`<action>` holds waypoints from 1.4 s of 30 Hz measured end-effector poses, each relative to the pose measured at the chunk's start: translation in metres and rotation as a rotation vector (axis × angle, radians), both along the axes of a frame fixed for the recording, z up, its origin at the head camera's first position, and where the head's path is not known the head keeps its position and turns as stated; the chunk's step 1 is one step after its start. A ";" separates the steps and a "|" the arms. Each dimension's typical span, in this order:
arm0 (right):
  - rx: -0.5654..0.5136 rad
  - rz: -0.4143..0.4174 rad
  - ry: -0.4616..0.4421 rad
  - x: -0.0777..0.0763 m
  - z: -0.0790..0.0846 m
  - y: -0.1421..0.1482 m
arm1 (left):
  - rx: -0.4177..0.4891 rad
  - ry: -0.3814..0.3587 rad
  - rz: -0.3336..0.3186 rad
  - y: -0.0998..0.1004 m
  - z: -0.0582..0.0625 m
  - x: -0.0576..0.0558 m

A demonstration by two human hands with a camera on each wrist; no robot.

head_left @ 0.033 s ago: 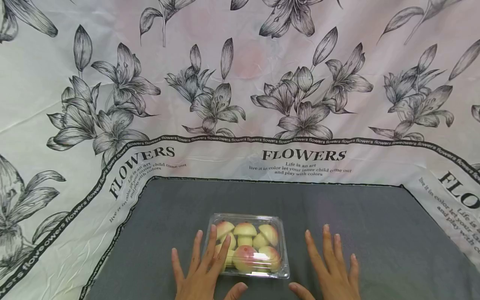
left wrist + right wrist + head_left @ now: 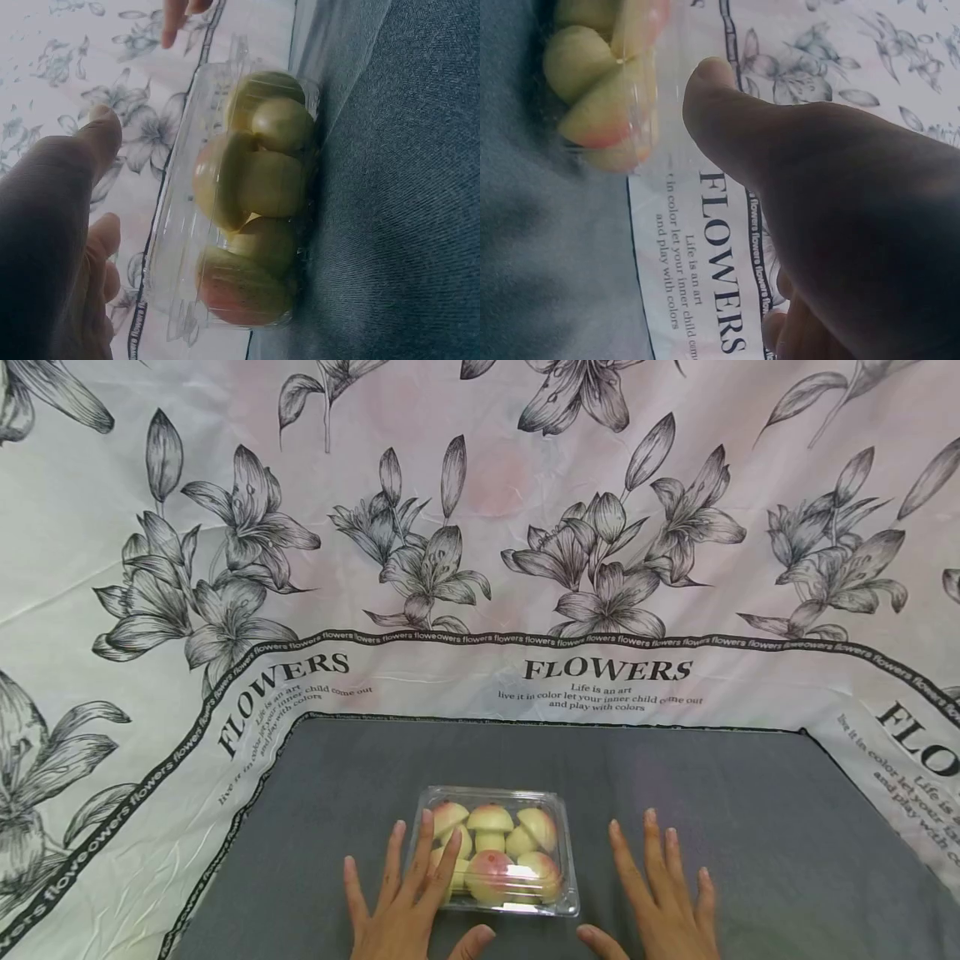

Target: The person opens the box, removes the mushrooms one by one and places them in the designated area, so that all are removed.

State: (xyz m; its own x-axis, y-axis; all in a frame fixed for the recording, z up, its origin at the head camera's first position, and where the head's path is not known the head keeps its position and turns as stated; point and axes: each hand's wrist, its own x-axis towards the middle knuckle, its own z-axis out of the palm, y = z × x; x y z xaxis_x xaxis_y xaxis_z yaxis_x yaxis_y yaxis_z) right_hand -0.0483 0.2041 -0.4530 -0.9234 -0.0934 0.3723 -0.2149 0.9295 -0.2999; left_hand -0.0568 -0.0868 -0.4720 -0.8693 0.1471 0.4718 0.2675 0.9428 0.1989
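Note:
A clear plastic clamshell box [image 2: 572,893] stands closed on the grey cloth, with several yellow, pink-topped mushroom-shaped pieces [image 2: 491,872] inside. My left hand [image 2: 397,918] is spread with straight fingers, and its index fingertip overlaps the box's left side in the head view. From the left wrist view, a gap shows between that hand's thumb [image 2: 101,142] and the box's lid. To the right of the box, my right hand [image 2: 663,906] is held with fingers extended and apart. Its thumb [image 2: 712,82] points toward the box in the right wrist view. Neither hand holds anything.
A grey cloth [image 2: 360,768] covers the table surface around the box. Behind and at both sides rises a white sheet [image 2: 450,693] printed with grey lilies and the word FLOWERS, edged by a dark lettered band.

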 end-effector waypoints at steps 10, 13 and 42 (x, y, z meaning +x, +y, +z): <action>-0.117 0.084 -0.138 -0.003 0.001 -0.001 | 0.310 -0.163 -0.145 -0.014 0.001 0.000; -0.116 0.142 -0.093 -0.007 -0.004 -0.001 | 0.424 -0.202 -0.207 -0.021 0.002 -0.002; -0.148 0.192 -0.247 -0.012 0.000 -0.019 | 1.218 -0.790 -0.371 -0.051 -0.008 -0.016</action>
State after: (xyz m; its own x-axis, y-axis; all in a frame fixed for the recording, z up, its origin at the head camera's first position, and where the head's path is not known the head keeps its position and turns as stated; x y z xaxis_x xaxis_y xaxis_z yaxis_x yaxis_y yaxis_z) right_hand -0.0601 0.1850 -0.4528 -0.9583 -0.2353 0.1624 -0.2853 0.8216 -0.4935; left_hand -0.0726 -0.1373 -0.4797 -0.9541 0.2833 -0.0972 -0.1009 0.0014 0.9949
